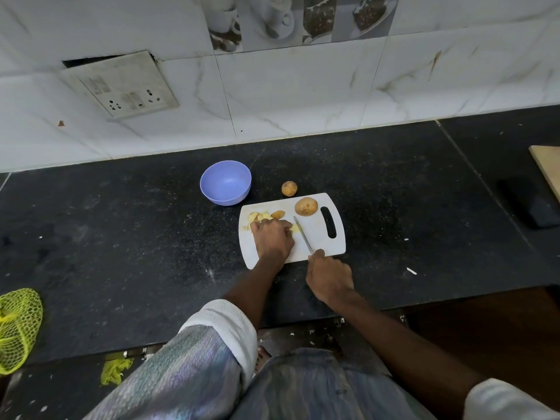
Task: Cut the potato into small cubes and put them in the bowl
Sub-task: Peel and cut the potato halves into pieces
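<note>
A white cutting board [321, 237] lies on the black counter. My left hand [272, 239] holds down a pale piece of potato [294, 228] on the board, fingers curled over it. My right hand [328, 278] grips the handle of a knife [303, 237], whose blade lies right beside that piece. Cut potato slices [257, 217] and a skin-on piece [278, 214] lie at the board's far left. A whole potato [306, 206] sits on the board near its handle slot, and a smaller potato [289, 188] rests on the counter behind. The purple bowl [225, 182] stands empty to the far left of the board.
A tiled wall with a switch plate [121, 84] rises behind the counter. A yellow-green mesh bag [18, 325] hangs at the counter's left front edge. At the right edge lie a wooden board [548, 168] and a dark object [533, 204].
</note>
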